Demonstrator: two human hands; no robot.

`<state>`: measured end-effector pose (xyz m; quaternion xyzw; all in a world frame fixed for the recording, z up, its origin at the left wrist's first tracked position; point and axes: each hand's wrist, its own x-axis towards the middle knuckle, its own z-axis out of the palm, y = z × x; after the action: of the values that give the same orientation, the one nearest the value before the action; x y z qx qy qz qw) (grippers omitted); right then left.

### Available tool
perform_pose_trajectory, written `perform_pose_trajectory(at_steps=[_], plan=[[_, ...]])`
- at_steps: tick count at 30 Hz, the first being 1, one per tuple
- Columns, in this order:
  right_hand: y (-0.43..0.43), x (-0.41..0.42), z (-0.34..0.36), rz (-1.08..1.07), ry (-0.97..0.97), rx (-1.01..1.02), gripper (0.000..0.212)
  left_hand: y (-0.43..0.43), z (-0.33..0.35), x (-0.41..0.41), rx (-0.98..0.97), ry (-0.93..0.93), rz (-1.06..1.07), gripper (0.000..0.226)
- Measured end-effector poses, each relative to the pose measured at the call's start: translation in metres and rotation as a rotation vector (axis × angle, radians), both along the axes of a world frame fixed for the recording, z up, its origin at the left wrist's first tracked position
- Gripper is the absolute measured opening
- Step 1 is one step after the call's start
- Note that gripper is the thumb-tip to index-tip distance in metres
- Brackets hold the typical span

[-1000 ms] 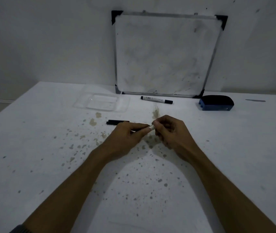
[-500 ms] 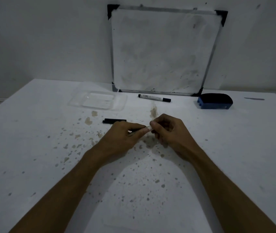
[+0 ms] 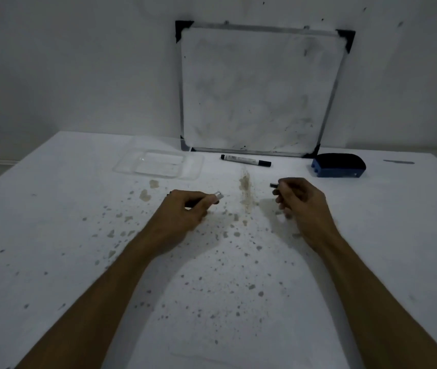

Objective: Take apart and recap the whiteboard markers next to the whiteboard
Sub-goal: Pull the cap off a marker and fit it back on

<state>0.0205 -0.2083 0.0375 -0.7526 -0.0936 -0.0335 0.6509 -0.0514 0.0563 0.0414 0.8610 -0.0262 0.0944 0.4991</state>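
My left hand (image 3: 185, 211) grips a marker barrel (image 3: 217, 196) whose pale open end pokes out past the fingers. My right hand (image 3: 298, 199) pinches a small dark marker piece (image 3: 274, 185), held apart from the barrel with a gap between the two. A second marker (image 3: 245, 160), white with black ends, lies capped on the table in front of the whiteboard (image 3: 257, 89), which leans against the wall. The black cap seen earlier near my left hand is mostly hidden behind that hand.
A clear plastic tray (image 3: 158, 165) lies left of the whiteboard. A blue and black eraser (image 3: 338, 165) sits to the right. A thin grey object (image 3: 398, 162) lies at the far right. The white table (image 3: 52, 235) is speckled with brown stains.
My hands were together on one marker; now they have pulled apart, the right hand moving right with a dark piece while the left keeps the barrel.
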Motion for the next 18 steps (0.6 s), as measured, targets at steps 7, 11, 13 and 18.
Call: perform_pose_trajectory(at_steps=[7, 11, 13, 18], plan=[[0.029, -0.008, -0.012, 0.036, -0.273, -0.506, 0.018, -0.01, 0.005, 0.002, -0.047, 0.033, -0.025, 0.034], [0.032, -0.007, -0.017, 0.048, -0.335, -0.625, 0.022, -0.009, 0.009, 0.002, -0.132, 0.068, -0.067, 0.029], [0.033, -0.008, -0.019, 0.047, -0.343, -0.663, 0.028, -0.009, 0.009, 0.003, -0.21, 0.086, -0.096, 0.027], [0.043, -0.024, -0.005, 0.008, -0.322, -0.473, 0.029, -0.014, 0.014, -0.001, -0.389, 0.115, -0.127, 0.029]])
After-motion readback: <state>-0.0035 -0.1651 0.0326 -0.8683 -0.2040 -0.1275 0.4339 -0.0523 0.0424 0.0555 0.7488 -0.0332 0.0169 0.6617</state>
